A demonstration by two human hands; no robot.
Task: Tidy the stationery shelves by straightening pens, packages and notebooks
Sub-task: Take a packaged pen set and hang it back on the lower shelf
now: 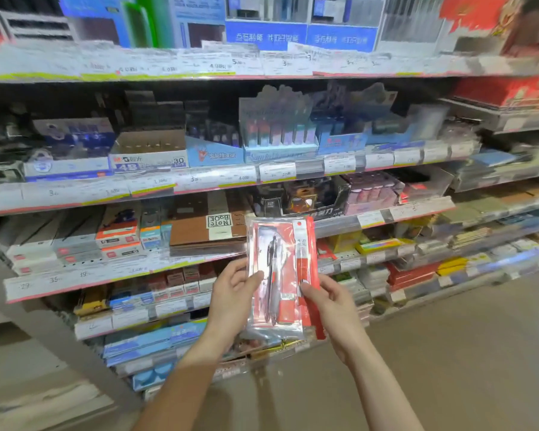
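Both forearms reach up from the lower edge of the view and converge on one pen package (282, 275), held upright in mid-air in front of the shelves, off every shelf.

Left hand (231, 295): grip closed on the package's left edge, thumb on the front film, fingers behind it. Right hand (332, 303): grip closed on the right edge, thumb laid over the red card strip, fingers curled behind. Wrists roughly level, palms turned toward each other.

Handling, judged: light; a clear film sleeve over a red backing card with pens inside. Film looks slick and will crinkle; the card gives some stiffness but would bend if held by a corner. Best hold: both long edges, as now, or pinched across the card where the pens stiffen it.

Behind the package and just up-left of it, a brown notebook (206, 225) marked "Note Book" lies flat on a shelf. Higher behind the package, a pastel display box (279, 132) of upright items stands on the next shelf. Price labels are blurred, unreadable.
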